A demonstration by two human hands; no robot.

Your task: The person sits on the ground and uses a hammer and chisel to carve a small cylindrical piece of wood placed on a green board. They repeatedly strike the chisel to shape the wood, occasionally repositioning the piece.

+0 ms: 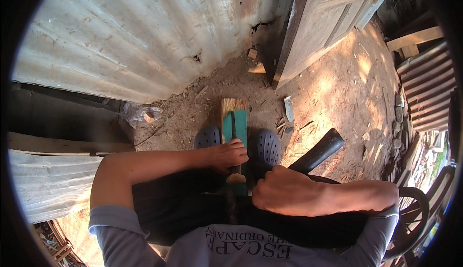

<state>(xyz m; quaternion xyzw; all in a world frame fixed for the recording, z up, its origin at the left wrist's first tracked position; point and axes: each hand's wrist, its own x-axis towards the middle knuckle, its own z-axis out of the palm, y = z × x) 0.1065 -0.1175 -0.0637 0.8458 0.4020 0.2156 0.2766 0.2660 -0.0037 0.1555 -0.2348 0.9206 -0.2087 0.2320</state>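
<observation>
Painted wooden board [240, 122]; dull metal sheet [144, 40]

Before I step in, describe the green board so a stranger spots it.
From the corrugated metal sheet at upper left, drop to the dirt floor. Between two grey clogs sits the board, partly covered by the left hand. Its green face, bare wood at the far end, sets it apart from the clogs.

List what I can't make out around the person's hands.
All in the head view:
- Dark narrow tool: the stretch inside the left hand is covered by fingers.
- Black handle: its lower part is hidden by the right hand.
- Dark shape below the left hand: too blurred to identify.
- Black ring: partly hidden by the right sleeve.
</observation>
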